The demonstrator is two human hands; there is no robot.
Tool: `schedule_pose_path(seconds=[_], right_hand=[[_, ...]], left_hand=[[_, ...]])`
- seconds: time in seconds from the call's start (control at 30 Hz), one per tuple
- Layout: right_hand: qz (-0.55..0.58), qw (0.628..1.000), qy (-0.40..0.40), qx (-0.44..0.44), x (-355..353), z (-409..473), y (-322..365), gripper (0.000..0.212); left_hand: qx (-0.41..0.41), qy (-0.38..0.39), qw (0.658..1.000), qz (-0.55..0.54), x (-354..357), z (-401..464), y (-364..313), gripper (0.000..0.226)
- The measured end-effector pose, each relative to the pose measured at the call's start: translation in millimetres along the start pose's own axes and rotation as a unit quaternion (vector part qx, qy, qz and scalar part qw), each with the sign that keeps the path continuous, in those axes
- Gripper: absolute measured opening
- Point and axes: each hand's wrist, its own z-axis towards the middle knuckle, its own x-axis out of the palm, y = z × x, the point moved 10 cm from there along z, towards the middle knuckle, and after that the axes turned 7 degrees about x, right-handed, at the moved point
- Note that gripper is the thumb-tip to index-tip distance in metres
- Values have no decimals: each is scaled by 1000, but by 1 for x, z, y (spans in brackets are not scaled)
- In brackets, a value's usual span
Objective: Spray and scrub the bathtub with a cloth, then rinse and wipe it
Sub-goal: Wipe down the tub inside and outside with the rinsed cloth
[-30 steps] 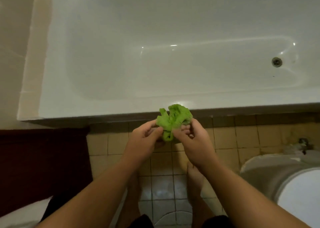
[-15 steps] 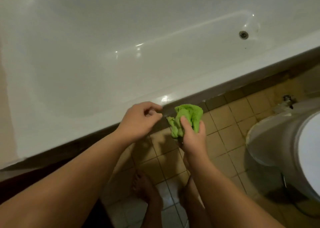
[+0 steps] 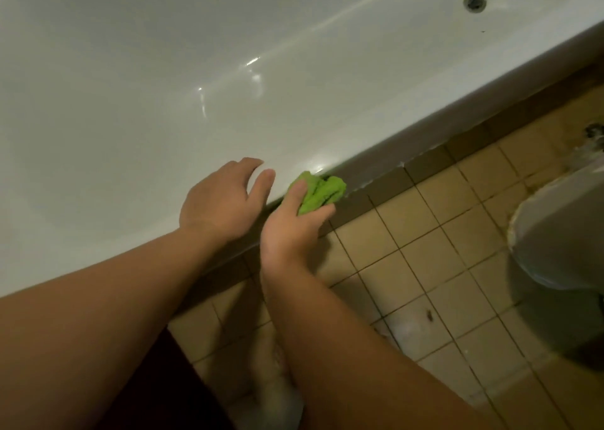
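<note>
Hands at the near rim of a white bathtub, one gripping a green cloth.

Forearms reach up from the bottom edge over tan floor tiles, with a grey rounded fixture at the right. The right hand clutches the bunched green cloth, thumb and fingers curled round it, just against the outer edge of the bathtub rim. Beside it, the left hand lies over the rim with fingers relaxed, holding nothing. Farther off, the drain sits in the tub floor at the upper right.
</note>
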Motion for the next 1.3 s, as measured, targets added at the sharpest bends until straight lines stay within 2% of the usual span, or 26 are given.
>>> schedule_pose_path(seconds=[0.1,0.23,0.37,0.47,0.63,0.7,0.8,0.9,1.03,1.1,1.17,1.3], right_hand=[[-15,1000,27,4,-4,6,1,55],[56,998,-12,-2,-19,25,28,35],[-3,1000,7,-21,-4,4,13,48],[-27,999,41,-15,5,-3,-9,48],[100,995,0,-6,-9,24,16,38],[91,996,-7,-12,-6,15,14,34],[21,1000,14,-12,7,-8,-15,41],[34,997,60,33,17,-5,-38,48],[146,988,-18,47,-6,48,-12,56],[123,991,-40,32,-8,50,-4,58],[60,998,-20,20,1,37,-18,57],[15,994,95,51,18,23,-65,55]], left_hand=[[-7,4,1000,-21,-1,5,8,59],[4,0,999,-50,-3,12,9,52],[9,0,998,-65,-3,13,8,53],[11,-13,997,-73,-6,14,7,46],[2,-18,996,-85,-6,15,13,37],[2,-17,996,-82,-6,15,12,37],[-3,-25,997,-77,-6,15,11,38],[-3,-33,996,-79,-7,15,12,37],[19,-41,997,-68,-8,15,6,39],[38,-36,998,-46,-7,16,1,41],[57,-29,997,-30,-5,18,-2,46],[89,-29,996,-16,-3,21,-9,61]])
